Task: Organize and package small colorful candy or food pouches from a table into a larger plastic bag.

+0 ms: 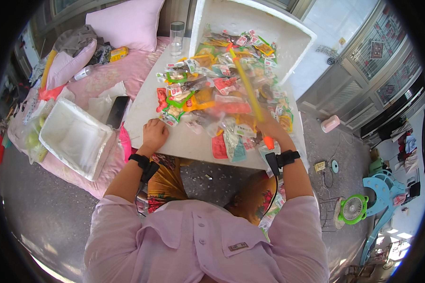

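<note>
My right hand, blurred, grips a yellow stick with orange ends near its lower end. The stick slants up and away over a spread of small sealed food packets, its far tip at the mouth of a large white foam box. That box lies on its side, packets inside it and spilling out over the white table. On the table's near left edge rests my left hand, fingers curled, with nothing visible in it. A packet with a green edge lies just beyond its fingers.
A smaller white foam box sits on the pink-covered bed at left, beside a black phone. A lidded clear bottle stands at the table's back left. On the floor at right are a green fan and cables.
</note>
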Demonstrator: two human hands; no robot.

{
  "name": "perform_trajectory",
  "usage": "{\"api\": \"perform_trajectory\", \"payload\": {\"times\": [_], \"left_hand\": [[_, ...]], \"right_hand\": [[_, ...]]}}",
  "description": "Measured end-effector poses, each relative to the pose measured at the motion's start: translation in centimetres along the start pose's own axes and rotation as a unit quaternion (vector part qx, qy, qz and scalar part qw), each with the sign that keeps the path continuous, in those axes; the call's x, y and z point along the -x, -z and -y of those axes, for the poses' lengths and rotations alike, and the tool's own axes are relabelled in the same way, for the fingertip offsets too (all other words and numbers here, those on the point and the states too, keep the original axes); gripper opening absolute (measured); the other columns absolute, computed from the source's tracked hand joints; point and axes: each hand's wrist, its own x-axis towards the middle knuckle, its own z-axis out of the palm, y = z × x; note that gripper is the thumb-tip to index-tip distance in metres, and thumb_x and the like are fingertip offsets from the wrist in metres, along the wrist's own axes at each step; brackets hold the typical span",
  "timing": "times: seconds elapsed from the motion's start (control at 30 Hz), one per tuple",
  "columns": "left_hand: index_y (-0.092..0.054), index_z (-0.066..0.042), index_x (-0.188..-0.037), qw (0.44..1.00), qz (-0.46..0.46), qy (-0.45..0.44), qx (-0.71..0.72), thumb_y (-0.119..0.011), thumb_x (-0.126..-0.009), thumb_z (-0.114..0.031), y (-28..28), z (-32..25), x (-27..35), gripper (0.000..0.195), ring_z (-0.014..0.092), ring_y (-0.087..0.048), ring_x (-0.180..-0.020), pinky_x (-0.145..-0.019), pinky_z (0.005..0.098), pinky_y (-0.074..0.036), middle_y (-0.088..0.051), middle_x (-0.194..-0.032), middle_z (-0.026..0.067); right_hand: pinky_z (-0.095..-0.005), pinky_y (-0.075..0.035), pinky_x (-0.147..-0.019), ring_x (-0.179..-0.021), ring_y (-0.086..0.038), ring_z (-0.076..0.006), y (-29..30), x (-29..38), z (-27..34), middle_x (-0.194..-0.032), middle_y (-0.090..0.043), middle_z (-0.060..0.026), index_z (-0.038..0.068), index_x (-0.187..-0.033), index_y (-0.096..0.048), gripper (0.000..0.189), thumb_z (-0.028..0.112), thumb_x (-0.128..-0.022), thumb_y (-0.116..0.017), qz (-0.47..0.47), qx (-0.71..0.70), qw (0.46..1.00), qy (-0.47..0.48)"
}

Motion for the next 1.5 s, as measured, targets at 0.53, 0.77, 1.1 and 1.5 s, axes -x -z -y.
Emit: {"api": "perform_trajectory", "payload": {"times": [0.53,0.77,1.1,1.5], "left_hand": [[-0.053,-0.008,-0.069,1.000,-0.017,-0.013,-0.018,-0.050,-0.063,-0.015,-0.3,0.1,-0.2,0.010,0.024,-0.046,-0.086,-0.071,0.0379,-0.035,-0.052,-0.083,0.0067],[-0.053,-0.008,-0.071,1.000,0.018,0.010,-0.011,-0.050,-0.063,-0.016,0.2,0.0,-0.3,0.011,0.024,-0.046,-0.087,-0.072,0.0378,-0.035,-0.052,-0.084,0.0066],[-0.053,-0.008,-0.072,1.000,0.011,0.002,-0.005,-0.049,-0.065,-0.016,0.5,-0.1,0.1,0.012,0.024,-0.045,-0.089,-0.074,0.0381,-0.034,-0.052,-0.086,0.0064],[-0.052,-0.007,-0.072,1.000,0.022,-0.007,0.016,-0.050,-0.064,-0.015,1.0,-0.1,0.3,0.012,0.025,-0.046,-0.087,-0.073,0.0387,-0.035,-0.053,-0.082,0.0085]], "right_hand": [[-0.0235,-0.041,-0.050,-0.054,-0.048,-0.0104,1.8,18.5,6.5,-0.087,-0.050,-0.0078,0.008,-0.122,-0.026,0.055,0.009,-0.072,-0.048,0.007,-0.136,0.979,-0.151],[-0.0213,-0.040,-0.049,-0.053,-0.046,-0.0084,2.1,22.5,9.5,-0.082,-0.047,-0.0043,0.010,-0.122,-0.026,0.056,0.005,-0.071,-0.047,-0.003,-0.206,0.961,-0.183],[-0.0216,-0.037,-0.041,-0.045,-0.044,-0.0079,1.3,21.2,7.6,-0.061,-0.045,-0.0008,0.008,-0.123,-0.023,0.056,0.001,-0.073,-0.047,-0.069,-0.275,0.941,-0.185],[-0.0231,-0.040,-0.045,-0.051,-0.050,-0.0119,-4.6,17.0,12.2,-0.069,-0.050,-0.0057,0.013,-0.125,-0.020,0.060,0.003,-0.074,-0.050,0.087,-0.428,0.895,-0.097]]}}
